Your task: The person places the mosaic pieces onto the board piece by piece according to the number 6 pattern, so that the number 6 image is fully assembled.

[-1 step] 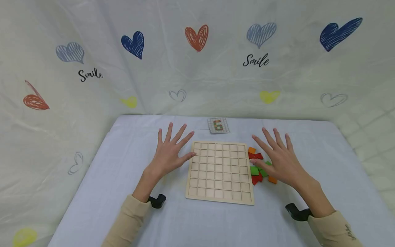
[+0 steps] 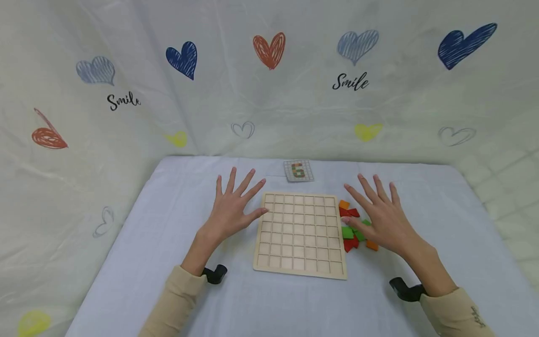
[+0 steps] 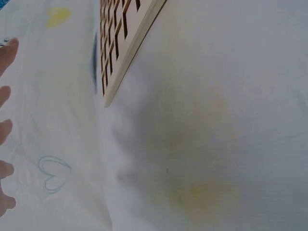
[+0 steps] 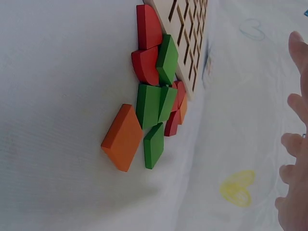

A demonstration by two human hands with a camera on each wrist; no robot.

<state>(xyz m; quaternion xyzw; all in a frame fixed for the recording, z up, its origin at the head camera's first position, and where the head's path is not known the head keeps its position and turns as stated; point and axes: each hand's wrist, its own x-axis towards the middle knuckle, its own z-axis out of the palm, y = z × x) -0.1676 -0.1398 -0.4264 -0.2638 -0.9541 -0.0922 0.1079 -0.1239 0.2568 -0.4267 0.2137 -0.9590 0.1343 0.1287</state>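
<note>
My left hand (image 2: 227, 214) hovers with fingers spread beside the left edge of a wooden grid board (image 2: 298, 238); its thumb tip overlaps that edge in the head view. Over on the right, my right hand (image 2: 384, 222) is also spread, holding nothing, above a small heap of coloured pieces. The heap has green blocks (image 4: 148, 106), red blocks with curved sides (image 4: 149, 29) and orange blocks (image 4: 122, 139), lying against the board's right edge. The right hand hides part of it in the head view. The board's visible grid cells hold no pieces.
Behind the board lies a small card (image 2: 298, 171) with a gridded figure like a 6 in coloured squares. A white cloth covers the table (image 2: 177, 187). A white curtain (image 2: 294, 103) printed with hearts hangs behind. Black straps with mounts sit at both wrists.
</note>
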